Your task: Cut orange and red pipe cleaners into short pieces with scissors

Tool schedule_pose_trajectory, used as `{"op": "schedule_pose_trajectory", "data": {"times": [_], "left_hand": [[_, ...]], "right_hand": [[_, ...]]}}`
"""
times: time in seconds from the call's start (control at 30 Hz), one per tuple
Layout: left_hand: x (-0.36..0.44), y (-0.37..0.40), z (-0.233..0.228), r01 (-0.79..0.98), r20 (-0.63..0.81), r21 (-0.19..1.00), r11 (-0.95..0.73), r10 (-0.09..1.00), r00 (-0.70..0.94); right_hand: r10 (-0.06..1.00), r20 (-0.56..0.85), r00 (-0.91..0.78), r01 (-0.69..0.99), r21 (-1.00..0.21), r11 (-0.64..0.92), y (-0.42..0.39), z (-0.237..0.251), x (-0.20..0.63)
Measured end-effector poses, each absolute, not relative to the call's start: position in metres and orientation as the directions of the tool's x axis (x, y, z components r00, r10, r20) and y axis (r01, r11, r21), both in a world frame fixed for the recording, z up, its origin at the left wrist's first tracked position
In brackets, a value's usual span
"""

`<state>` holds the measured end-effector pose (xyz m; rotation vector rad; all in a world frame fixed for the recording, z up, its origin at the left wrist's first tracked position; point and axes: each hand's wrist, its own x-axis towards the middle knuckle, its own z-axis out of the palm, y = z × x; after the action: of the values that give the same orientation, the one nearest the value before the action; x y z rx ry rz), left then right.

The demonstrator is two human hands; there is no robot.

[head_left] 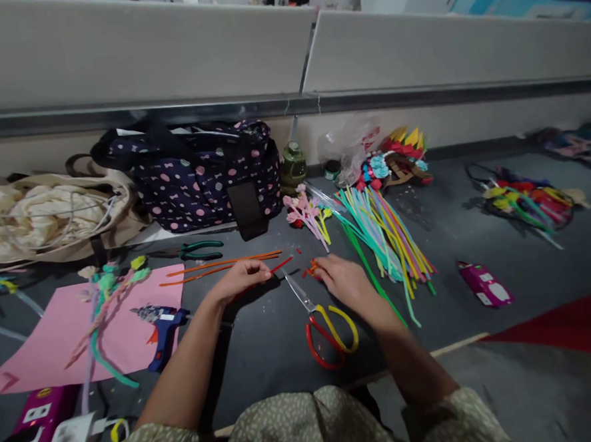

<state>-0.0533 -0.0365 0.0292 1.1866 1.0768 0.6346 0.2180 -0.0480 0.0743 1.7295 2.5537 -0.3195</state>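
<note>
On the dark grey bench point(264, 356), steel scissors point(311, 307) with red and yellow loop handles lay between the left grip point(243, 277) and right grip point(340, 277). The left, thumb against finger, pinched a thin, straight red stem point(281, 264); the right, palm down, fingers curled, clasped a small, crumpled orange-red piece point(312, 268).

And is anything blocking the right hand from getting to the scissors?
Nothing visible does: the scissors lie uncovered on the tabletop, just beside the right hand. That hand is at some small orange-red pieces, though.
</note>
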Motion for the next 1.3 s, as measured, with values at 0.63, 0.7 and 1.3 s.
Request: {"op": "schedule_pose_trajectory", "data": {"times": [0.63,0.7,1.3], "left_hand": [[-0.056,-0.038,0.032,0.179,-0.351,0.935,0.307,0.87,0.345],[-0.055,-0.039,0.032,0.185,-0.349,0.935,0.302,0.871,0.344],[-0.056,-0.041,0.026,0.198,-0.293,0.952,0.233,0.884,0.366]], "right_hand": [[0.819,-0.139,-0.557,0.83,-0.109,0.546,0.035,0.029,0.171],[0.821,-0.141,-0.553,0.833,-0.125,0.54,0.035,0.028,0.176],[0.88,-0.117,-0.46,0.888,-0.076,0.454,0.014,0.027,0.19]]}}
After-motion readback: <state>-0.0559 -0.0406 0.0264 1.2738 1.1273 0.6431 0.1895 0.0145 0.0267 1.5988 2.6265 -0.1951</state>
